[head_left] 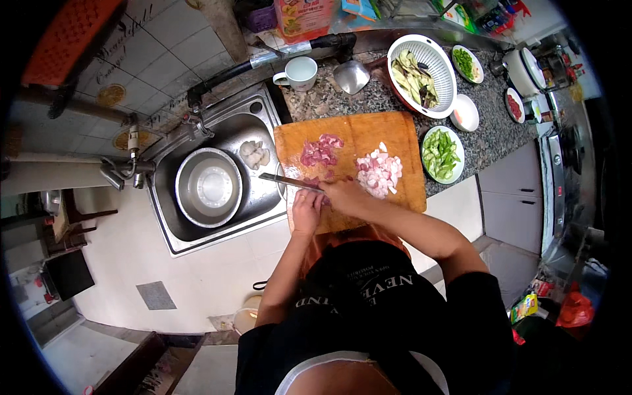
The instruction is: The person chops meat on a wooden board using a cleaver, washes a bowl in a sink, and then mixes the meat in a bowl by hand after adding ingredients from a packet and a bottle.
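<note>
My right hand (pixel 343 196) is closed round the handle of a kitchen knife (pixel 289 181), whose blade points left across the wooden cutting board (pixel 388 128). Close beside it, my left hand (pixel 307 209) has its fingers bent over a piece of red meat (pixel 324 197) under the blade; the fingers partly hide that meat. Sliced red meat (pixel 320 151) lies in a loose pile farther up the board. To the right of the knife sits a heap of pale pink, fatty meat pieces (pixel 380 174).
At left is a steel sink (pixel 172 224) with a metal basin (pixel 184 197) and a pale lump (pixel 254 155) inside. A mug (pixel 301 74), ladle (pixel 351 77), white colander (pixel 444 99) of sliced vegetables, plate of green peppers (pixel 442 155) and small bowl (pixel 465 113) border the board.
</note>
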`<state>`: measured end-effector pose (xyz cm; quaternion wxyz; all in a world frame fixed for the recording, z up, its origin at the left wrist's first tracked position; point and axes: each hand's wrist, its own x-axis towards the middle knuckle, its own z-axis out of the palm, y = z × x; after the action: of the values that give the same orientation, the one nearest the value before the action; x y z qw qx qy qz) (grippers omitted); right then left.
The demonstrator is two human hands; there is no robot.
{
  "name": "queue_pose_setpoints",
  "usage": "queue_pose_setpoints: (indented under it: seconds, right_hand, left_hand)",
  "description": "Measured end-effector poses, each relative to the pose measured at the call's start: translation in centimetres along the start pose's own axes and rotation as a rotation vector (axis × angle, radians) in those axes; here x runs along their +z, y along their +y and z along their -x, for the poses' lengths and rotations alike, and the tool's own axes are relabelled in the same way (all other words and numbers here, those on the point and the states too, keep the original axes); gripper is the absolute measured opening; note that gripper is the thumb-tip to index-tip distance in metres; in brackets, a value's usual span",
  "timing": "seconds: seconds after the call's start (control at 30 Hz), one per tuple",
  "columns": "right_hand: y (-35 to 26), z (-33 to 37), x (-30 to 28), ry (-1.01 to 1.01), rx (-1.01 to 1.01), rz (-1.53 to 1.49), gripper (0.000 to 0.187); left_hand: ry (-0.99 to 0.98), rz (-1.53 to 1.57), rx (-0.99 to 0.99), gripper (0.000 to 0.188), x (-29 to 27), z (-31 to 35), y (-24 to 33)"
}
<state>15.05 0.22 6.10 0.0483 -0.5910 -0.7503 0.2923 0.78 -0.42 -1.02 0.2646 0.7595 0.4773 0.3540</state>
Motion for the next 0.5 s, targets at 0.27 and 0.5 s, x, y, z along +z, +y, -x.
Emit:
queue_pose_setpoints:
  seconds: [0.27,0.5]
  right_hand:
    - [-0.8,5.0,-6.0,-0.138,0.071,0.205,0.021]
    - [2.3,9.1,-4.4,-0.179,0.104,0.25,0.025]
  left_hand:
    - [0.074,-0.037,0.025,0.01,-0.7,0.2,1.6]
    - [0.011,-0.042,0.035,0.013,0.3,1.2,0.3]
